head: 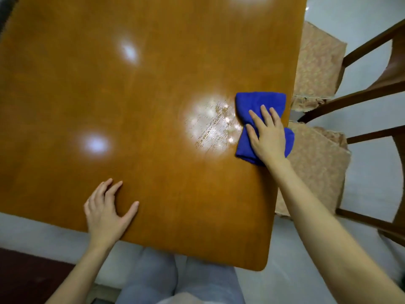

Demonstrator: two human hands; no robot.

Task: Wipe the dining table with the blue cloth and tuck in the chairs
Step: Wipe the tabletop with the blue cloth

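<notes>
Hands first, as I am reading across from the left: my left hand (107, 212) is lying flat and open on the glossy orange-brown wooden dining table (153, 84), fingers spread, gripping nothing, close to the table's near edge. Moving rightward, I am seeing several bright light reflections on the varnish, and a streaky patch (210, 126) is showing in the largest glare, just left of the cloth. My right hand (268, 137) is pressing palm-down on the folded blue microfibre cloth (258, 104), fingers extended and only slightly apart, pinning it to the tabletop rather than closing around it. That cloth is sitting near the table's right edge, pinched narrow under my palm and flaring out above and below it, with its lower right corner reaching the edge. Beyond that edge, two dark wooden chairs with beige patterned seat cushions are standing side by side on the pale floor: the far chair (317, 66) and the near chair (315, 163), both seats lying partly under the tabletop while their backs are standing clear of it.
</notes>
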